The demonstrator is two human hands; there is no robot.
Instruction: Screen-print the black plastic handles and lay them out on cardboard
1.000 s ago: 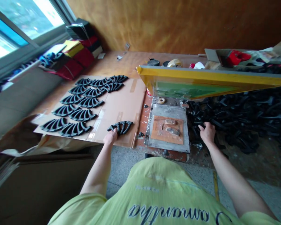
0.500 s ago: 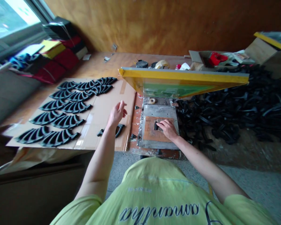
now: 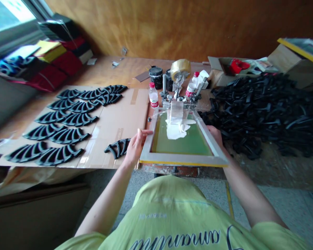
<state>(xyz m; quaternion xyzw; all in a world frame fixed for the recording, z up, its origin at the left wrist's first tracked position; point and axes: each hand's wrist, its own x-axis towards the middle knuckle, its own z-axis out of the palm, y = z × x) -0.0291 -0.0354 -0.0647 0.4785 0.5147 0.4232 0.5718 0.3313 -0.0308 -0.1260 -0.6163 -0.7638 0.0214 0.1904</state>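
A screen-printing frame [image 3: 182, 159] with green mesh lies lowered in front of me, hiding the plate and the black piece beneath it. White ink [image 3: 174, 132] is spread on the mesh by a squeegee [image 3: 176, 110] at its far end. My left hand [image 3: 135, 146] holds the frame's left edge with the fingertips, thumb raised. At the right edge is my right hand [image 3: 216, 135], its fingers curled on the frame and partly hidden. Just left of my left hand, a few curved black handles [image 3: 117, 147] rest on a cardboard sheet [image 3: 112, 121].
Rows of black handles [image 3: 59, 152] cover the cardboard's left side. A large heap of black handles [image 3: 261, 114] fills the right. Behind the frame stand a bottle [image 3: 153, 95], a black tub [image 3: 155, 77] and hinge clamps [image 3: 193, 102]. An open carton [image 3: 216, 64] sits at the back right.
The raised frame has come down over the plate. My right hand has left the black piece for the frame's right edge; my left hand has moved to its left edge.
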